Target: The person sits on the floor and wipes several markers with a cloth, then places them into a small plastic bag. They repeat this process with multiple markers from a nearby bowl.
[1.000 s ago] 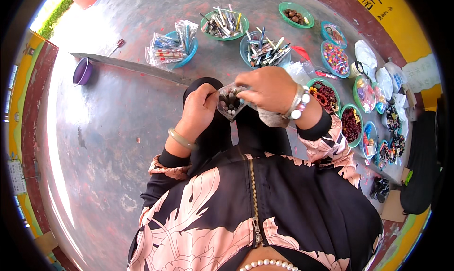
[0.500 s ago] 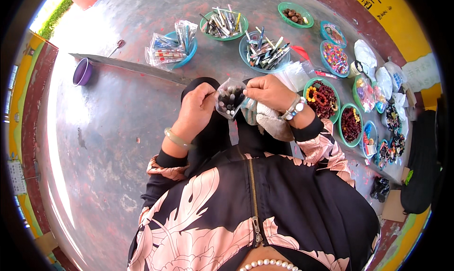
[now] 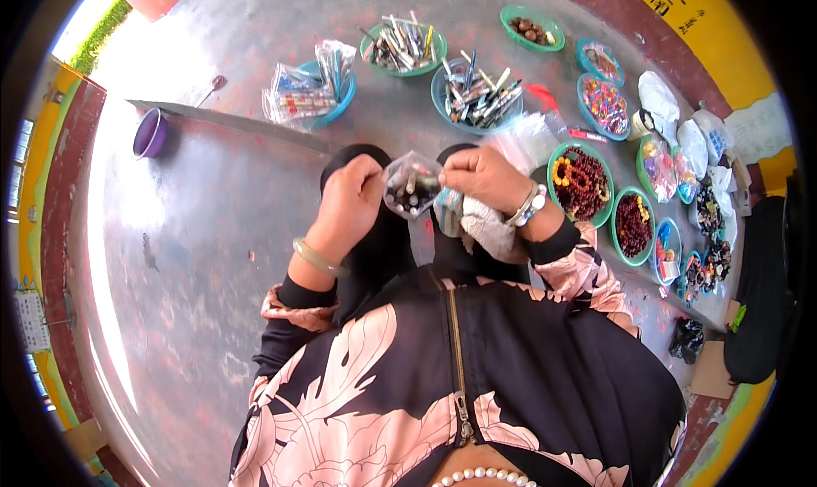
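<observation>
Between my hands hangs a clear plastic bag (image 3: pixel 412 183) with several dark pens upright inside, their ends facing up at me. My left hand (image 3: pixel 352 193) pinches the bag's left edge, and my right hand (image 3: pixel 488 177) pinches its right edge. Under my right hand a pale cloth glove (image 3: pixel 482 223) lies over my leg. Beyond the bag stand a blue bowl of pens (image 3: pixel 477 96), a green bowl of pens (image 3: pixel 403 45) and a blue bowl (image 3: pixel 345 91) piled with bagged pens. Flat clear bags (image 3: pixel 526 138) lie right of my right hand.
Bowls of dark red beads (image 3: pixel 580 185), colourful small pieces (image 3: pixel 602 106) and round brown things (image 3: pixel 531 29) line the right side. A purple bucket (image 3: pixel 151 133) sits far left, beside a low floor step (image 3: pixel 230 123). A black plastic bag (image 3: pixel 686 340) lies at the right.
The bag of pens has tilted and shifted slightly left and down, still pinched in both hands. My right hand has moved slightly lower.
</observation>
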Motion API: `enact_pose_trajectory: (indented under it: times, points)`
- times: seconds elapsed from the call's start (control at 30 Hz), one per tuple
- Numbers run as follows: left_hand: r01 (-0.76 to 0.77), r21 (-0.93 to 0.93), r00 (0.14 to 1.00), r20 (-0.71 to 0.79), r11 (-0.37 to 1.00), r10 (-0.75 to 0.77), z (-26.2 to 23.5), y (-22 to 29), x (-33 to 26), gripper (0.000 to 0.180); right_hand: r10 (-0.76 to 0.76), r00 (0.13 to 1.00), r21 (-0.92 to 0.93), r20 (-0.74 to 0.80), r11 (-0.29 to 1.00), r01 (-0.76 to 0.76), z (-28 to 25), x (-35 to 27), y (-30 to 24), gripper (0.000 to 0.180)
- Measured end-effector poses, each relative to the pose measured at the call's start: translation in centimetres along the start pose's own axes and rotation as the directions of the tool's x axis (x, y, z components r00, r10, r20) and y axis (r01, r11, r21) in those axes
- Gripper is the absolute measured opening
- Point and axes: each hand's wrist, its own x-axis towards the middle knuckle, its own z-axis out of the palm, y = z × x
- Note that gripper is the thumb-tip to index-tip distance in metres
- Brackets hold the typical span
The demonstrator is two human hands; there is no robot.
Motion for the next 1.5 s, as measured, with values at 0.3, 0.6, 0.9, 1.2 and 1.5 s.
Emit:
enact_pose_trajectory:
  times: [0.3,0.6,0.9,1.2,1.5]
  points:
    - [0.019,-0.047,0.997,0.082,0.999,-0.015,0.7,-2.0,0.8,0.014,0.099,0.995,0.103,-0.017,0.990,-0.097,-0.1,0.7,1.9,0.018]
    - [-0.010,-0.039,0.994,0.109,0.999,0.014,1.6,-2.7,1.1,0.012,0.218,0.975,0.314,-0.044,0.930,-0.193,-0.5,2.4,4.8,0.019]
    - [0.131,-0.249,0.975,0.207,0.960,-0.080,-0.3,0.4,0.4,0.011,0.201,0.977,0.541,0.071,0.815,-0.207,-0.7,1.1,2.2,0.016]
    - [0.024,-0.177,0.987,0.161,0.984,0.005,0.9,-0.4,1.0,0.012,0.170,0.984,0.504,0.049,0.847,-0.172,-0.3,1.3,1.5,0.018]
    - [0.244,-0.329,0.952,0.262,0.912,-0.160,0.9,-0.9,0.9,0.012,0.170,0.984,0.447,0.045,0.878,-0.172,-0.4,2.0,3.9,0.019]
